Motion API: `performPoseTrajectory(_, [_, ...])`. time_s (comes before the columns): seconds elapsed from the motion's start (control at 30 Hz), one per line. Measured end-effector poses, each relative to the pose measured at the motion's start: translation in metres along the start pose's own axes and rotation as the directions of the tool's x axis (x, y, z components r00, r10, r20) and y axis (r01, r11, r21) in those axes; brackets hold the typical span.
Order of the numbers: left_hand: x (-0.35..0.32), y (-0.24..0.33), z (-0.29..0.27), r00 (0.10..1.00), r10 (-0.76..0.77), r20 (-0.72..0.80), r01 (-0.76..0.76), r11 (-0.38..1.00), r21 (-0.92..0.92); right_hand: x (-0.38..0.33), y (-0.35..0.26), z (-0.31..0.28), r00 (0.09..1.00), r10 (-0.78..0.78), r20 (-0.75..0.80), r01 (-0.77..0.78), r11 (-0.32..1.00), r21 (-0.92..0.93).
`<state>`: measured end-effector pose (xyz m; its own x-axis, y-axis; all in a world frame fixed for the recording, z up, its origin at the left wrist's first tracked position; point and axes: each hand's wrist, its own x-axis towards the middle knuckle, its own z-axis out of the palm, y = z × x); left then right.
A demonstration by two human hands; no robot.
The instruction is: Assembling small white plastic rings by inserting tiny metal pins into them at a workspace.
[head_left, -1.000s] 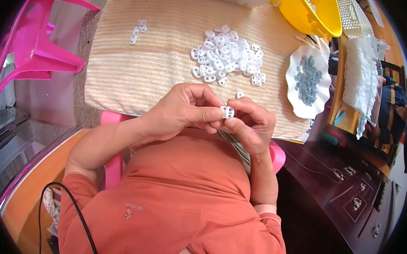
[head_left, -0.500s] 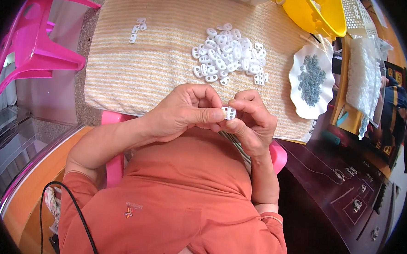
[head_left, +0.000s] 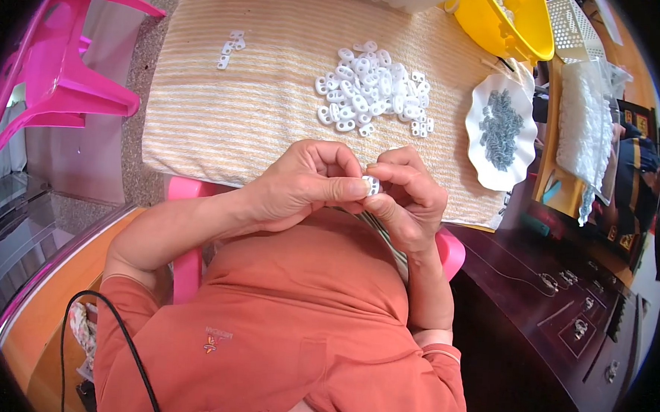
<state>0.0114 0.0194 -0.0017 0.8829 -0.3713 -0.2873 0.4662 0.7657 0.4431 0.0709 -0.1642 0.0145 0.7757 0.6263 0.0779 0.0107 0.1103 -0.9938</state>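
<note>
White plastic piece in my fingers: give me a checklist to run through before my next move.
1. White plastic piece held: ok, left hand and right hand both grip it.
2. Its holes unobstructed inside: cannot tell, fingers cover part and it is too small.
3. Pile of white pieces on the striped towel: ok, beyond the hands.
4. Small grey parts contained: ok, inside the white scalloped dish.
5. Small white group separate from the pile: ok, off to the left.

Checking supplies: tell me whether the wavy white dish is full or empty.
Partly full: grey pieces cover the middle of the dish; its rim is bare.
</note>
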Motion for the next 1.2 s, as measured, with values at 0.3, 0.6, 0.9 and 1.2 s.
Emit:
performPoseTrajectory(0.3, [0.002,-0.002,0.000,1.000,0.012,0.017,-0.012,0.999,0.038,0.002,-0.003,-0.003,0.995,-0.086,0.045,0.091,0.986,-0.140])
performPoseTrajectory(0.6, [0.001,0.004,0.000,1.000,-0.007,-0.020,0.009,0.995,0.095,-0.002,0.002,-0.001,0.999,-0.031,0.039,0.028,0.996,0.090])
performPoseTrajectory(0.9, [-0.002,0.002,0.007,1.000,0.024,0.004,-0.024,0.989,0.147,-0.004,-0.014,0.000,0.990,-0.134,0.034,0.138,0.971,-0.193])
performPoseTrajectory(1.2, [-0.003,0.009,0.012,0.999,0.016,-0.050,-0.005,0.979,0.204,-0.004,-0.015,-0.009,0.948,-0.316,-0.034,0.260,0.831,-0.492])
